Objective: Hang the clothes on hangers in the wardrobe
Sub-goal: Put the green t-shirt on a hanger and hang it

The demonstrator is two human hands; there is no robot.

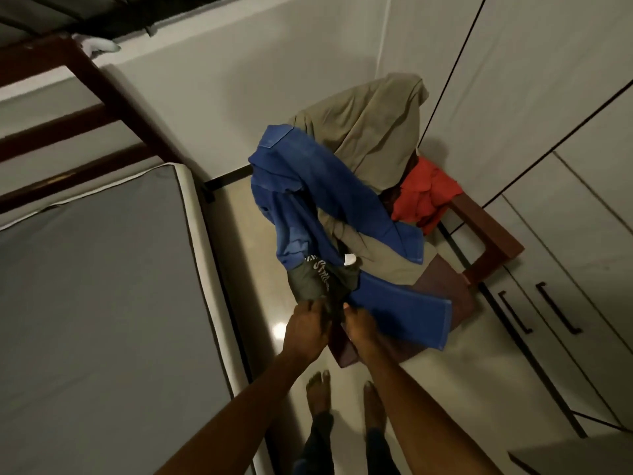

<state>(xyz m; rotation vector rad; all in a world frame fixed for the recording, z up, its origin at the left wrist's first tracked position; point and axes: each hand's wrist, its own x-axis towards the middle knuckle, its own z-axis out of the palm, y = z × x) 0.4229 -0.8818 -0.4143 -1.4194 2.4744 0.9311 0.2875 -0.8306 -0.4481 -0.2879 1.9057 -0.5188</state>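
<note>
A wooden chair (pixel 493 231) stands beside the white wardrobe (pixel 548 138) and carries a heap of clothes. Blue jeans (pixel 308 186) lie draped over the heap, one leg hanging off the seat's front. An olive garment (pixel 373 132) covers the chair back, and a red garment (pixel 424 197) lies on the right side. A dark grey garment with white lettering (pixel 317 279) sticks out from under the jeans. My left hand (pixel 306 329) and my right hand (pixel 359 329) both grip its lower edge at the seat's front. No hanger is in view.
A bed with a grey mattress (pixel 96 303) and a dark wooden headboard (pixel 78 108) fills the left side. The wardrobe doors with black handles (pixel 558 308) are closed on the right. A narrow strip of shiny tiled floor (pixel 246 241) runs between them, where my bare feet (pixel 318 389) stand.
</note>
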